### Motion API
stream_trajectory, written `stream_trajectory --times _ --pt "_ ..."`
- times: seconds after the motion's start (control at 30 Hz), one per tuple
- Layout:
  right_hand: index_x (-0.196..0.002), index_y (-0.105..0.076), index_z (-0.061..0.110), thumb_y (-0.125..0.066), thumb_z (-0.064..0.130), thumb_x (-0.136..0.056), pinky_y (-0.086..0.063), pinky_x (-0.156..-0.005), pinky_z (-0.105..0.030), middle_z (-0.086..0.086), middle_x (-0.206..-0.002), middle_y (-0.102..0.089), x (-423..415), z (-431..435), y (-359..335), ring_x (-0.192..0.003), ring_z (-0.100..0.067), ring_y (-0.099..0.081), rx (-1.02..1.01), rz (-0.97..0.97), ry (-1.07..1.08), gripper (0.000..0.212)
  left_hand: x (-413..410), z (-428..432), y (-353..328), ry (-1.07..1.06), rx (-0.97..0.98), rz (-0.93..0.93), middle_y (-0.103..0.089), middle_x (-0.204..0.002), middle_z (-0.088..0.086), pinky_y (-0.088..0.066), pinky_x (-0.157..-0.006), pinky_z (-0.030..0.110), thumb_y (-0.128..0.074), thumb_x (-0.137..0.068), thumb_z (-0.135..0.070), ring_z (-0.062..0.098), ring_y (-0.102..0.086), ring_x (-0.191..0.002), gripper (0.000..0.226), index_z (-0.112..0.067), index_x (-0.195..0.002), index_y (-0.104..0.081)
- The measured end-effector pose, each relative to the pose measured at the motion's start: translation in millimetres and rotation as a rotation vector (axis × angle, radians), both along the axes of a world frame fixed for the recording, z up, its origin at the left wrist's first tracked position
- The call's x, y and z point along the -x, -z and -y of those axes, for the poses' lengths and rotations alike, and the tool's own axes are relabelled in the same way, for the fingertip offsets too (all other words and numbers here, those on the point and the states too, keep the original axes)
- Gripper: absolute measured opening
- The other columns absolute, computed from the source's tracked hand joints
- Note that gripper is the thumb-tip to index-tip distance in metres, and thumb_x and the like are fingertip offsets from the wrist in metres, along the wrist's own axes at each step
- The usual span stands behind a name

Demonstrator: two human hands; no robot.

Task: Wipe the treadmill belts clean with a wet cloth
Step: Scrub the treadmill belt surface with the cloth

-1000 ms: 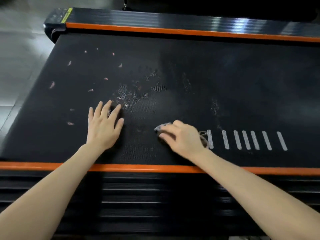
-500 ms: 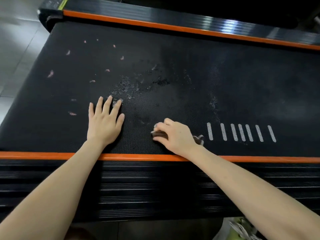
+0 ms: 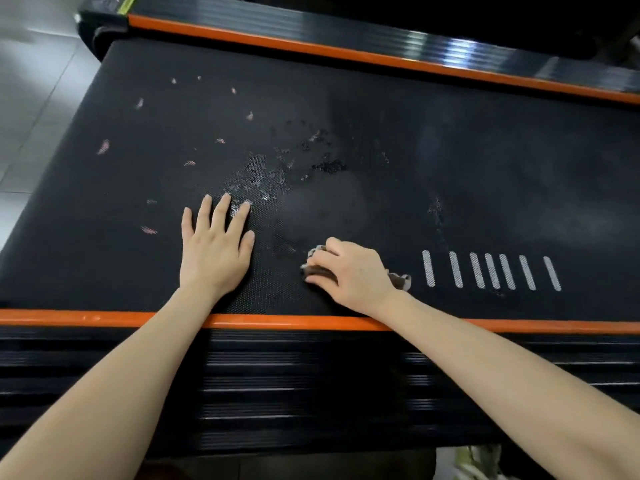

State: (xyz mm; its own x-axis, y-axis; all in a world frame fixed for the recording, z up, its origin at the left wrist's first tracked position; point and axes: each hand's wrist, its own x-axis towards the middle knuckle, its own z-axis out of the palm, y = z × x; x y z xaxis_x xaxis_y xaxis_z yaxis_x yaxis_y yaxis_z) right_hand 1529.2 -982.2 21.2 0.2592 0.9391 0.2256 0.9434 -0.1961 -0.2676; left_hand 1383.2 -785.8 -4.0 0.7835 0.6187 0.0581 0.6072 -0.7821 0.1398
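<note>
I see both hands on the treadmill belt [image 3: 450, 161].
My left hand [image 3: 214, 252] lies flat, fingers spread; my right hand [image 3: 349, 271] has fingers gripping the grey cloth [image 3: 401, 280].

- Pale grey tiled floor [image 3: 31, 98] fills the upper left corner, glossy, with thin joint lines
- A black end cap [image 3: 100, 26] sits at the top left, with a yellow-green label [image 3: 126, 1] on it, too small to read
- A bright orange strip [image 3: 86, 317] runs left to right across the near side
- Just below it lies a wide black side rail [image 3: 277, 382] with lengthwise ribs
- A second orange strip [image 3: 346, 55] runs along the far side, with a glossy black ribbed rail [image 3: 415, 43] beyond it catching the light
- A pale, blurred object [image 3: 464, 462] shows at the bottom right edge; what it is cannot be told
</note>
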Motion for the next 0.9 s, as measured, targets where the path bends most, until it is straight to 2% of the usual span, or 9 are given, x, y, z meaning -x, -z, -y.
stream_trajectory --times 0.07,0.13,0.17,0.23,0.3,0.4,0.57,0.73,0.9 --pt "-0.088 -0.068 0.023 -0.051 0.046 -0.086 -0.03 -0.045 -0.022 0.002 -0.078 -0.053 -3 -9 3 -0.063 -0.017 -0.055 -0.04 0.051 -0.07 0.029 1 -1 0 0.005 0.004 0.005 -0.035 -0.149 0.015 -0.011 -0.113 0.054 -0.016 -0.093 -0.045 0.037 -0.023 -0.139 0.061 -0.02 -0.144 -0.038" --pt "-0.089 -0.069 0.023 -0.052 0.045 -0.088 -0.027 -0.046 -0.02 0.002 -0.078 -0.054 -15 -13 6 -0.062 -0.016 -0.053 -0.064 0.121 -0.115 0.027 1 -1 2 0.0 0.009 0.017 -0.037 -0.148 0.014 -0.011 -0.113 0.053 -0.018 -0.093 -0.046 0.037 -0.025 -0.139 0.061 -0.02 -0.143 -0.04" --pt "-0.09 -0.069 0.024 -0.052 0.045 -0.087 -0.028 -0.047 -0.02 0.002 -0.079 -0.055 -24 -18 7 -0.064 -0.016 -0.054 -0.072 0.127 -0.074 0.027 1 -2 2 -0.006 0.01 0.024 -0.038 -0.147 0.014 -0.011 -0.113 0.053 -0.02 -0.092 -0.046 0.037 -0.026 -0.139 0.06 -0.02 -0.142 -0.042" --pt "-0.091 -0.067 0.026 -0.054 0.046 -0.087 -0.034 -0.05 -0.022 0.003 -0.082 -0.056 -43 -37 7 -0.07 -0.017 -0.058 -0.082 0.068 0.157 0.025 -2 -3 0 -0.018 0.001 0.048 -0.046 -0.141 0.015 -0.015 -0.111 0.052 -0.025 -0.091 -0.047 0.037 -0.034 -0.134 0.059 -0.02 -0.136 -0.05" --pt "-0.093 -0.065 0.023 -0.058 0.044 -0.089 -0.038 -0.053 -0.026 0.001 -0.084 -0.056 -66 -61 6 -0.075 -0.021 -0.06 -0.053 0.006 0.37 0.023 -9 -10 -6 -0.02 -0.026 0.098 -0.056 -0.127 0.016 -0.022 -0.108 0.052 -0.029 -0.089 -0.047 0.036 -0.045 -0.121 0.056 -0.017 -0.123 -0.061" --pt "-0.096 -0.062 0.017 -0.055 0.043 -0.093 -0.033 -0.056 -0.029 -0.002 -0.088 -0.056 -97 -88 6 -0.079 -0.025 -0.058 0.0 0.041 0.438 0.026 -27 -33 -14 0.0 -0.066 0.147 -0.058 -0.118 0.015 -0.026 -0.106 0.05 -0.031 -0.088 -0.046 0.035 -0.05 -0.112 0.053 -0.014 -0.114 -0.065" --pt "-0.095 -0.062 0.017 -0.054 0.043 -0.093 -0.032 -0.058 -0.029 -0.001 -0.085 -0.055 -128 -114 10 -0.077 -0.025 -0.058 -0.051 0.051 0.489 0.027 -67 -89 -14 -0.043 -0.065 0.085 -0.043 -0.144 0.013 -0.009 -0.113 0.054 -0.023 -0.088 -0.052 0.037 -0.03 -0.135 0.062 -0.02 -0.132 -0.054" --pt "-0.092 -0.065 0.019 -0.06 0.041 -0.091 -0.034 -0.056 -0.027 0.0 -0.082 -0.057 -140 -122 16 -0.07 -0.021 -0.058 -0.126 0.06 0.469 0.022 -113 -117 -10 -0.035 -0.052 0.027 -0.024 -0.156 0.007 0.003 -0.115 0.055 -0.029 -0.098 -0.05 0.032 -0.01 -0.144 0.052 -0.029 -0.145 -0.034" --pt "-0.099 -0.064 0.021 -0.054 0.045 -0.093 -0.042 -0.062 -0.031 0.0 -0.087 -0.058 -182 -156 16 -0.077 -0.022 -0.059 -0.113 0.061 0.494 0.027 -124 -121 3 -0.01 -0.055 0.012 -0.024 -0.155 0.006 0.003 -0.116 0.054 -0.004 -0.084 -0.063 0.03 -0.01 -0.145 0.076 -0.029 -0.147 -0.029"
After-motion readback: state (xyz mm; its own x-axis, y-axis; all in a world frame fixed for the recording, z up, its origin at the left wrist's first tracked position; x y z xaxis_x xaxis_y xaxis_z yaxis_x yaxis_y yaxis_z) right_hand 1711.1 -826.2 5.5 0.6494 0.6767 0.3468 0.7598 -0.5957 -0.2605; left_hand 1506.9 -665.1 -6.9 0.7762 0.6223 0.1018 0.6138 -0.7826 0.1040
